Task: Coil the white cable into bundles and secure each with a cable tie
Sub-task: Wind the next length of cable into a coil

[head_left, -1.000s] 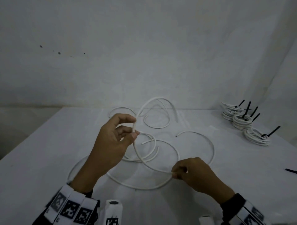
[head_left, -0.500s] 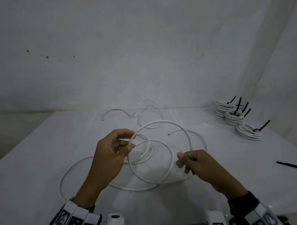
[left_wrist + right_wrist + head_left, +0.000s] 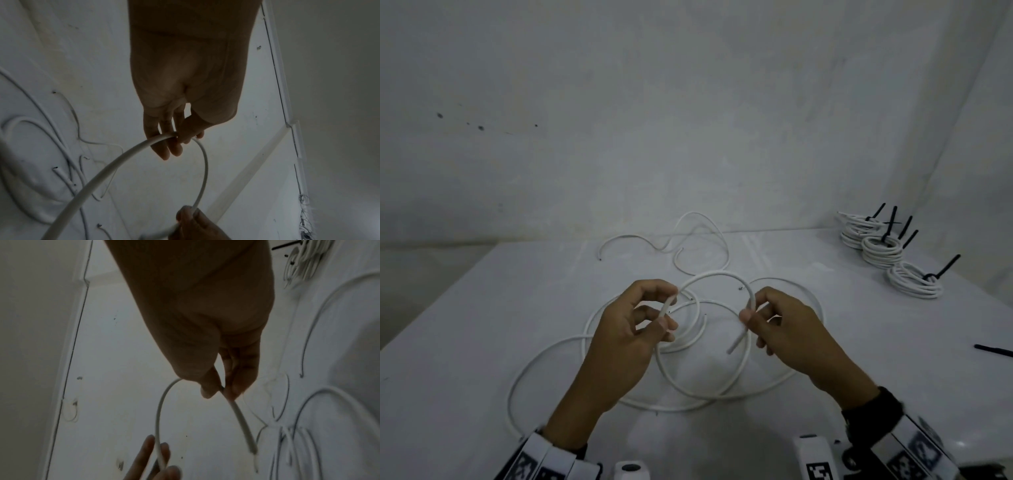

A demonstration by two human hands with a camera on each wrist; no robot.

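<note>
White sheathing: white cable (image 3: 714, 275) looked smooth, light and springy; it held a raised arch between the hands instead of sagging.
Location: the arch stood above the tabletop (image 3: 482, 308); other loose lengths lay in loops beneath and behind it.
Left hand (image 3: 626, 329): thumb and fingers curled, pinching the cable near one foot of the arch.
Right hand (image 3: 787, 329): fingertips pinched the other foot, a short free end (image 3: 738, 341) poking out below.
Handling judgement: likely to spring open if released; pinch where turns cross.
Done: tied bundles (image 3: 883, 251) sat far right.
Spare: a black cable tie (image 3: 993, 350) lay at the right edge.
</note>
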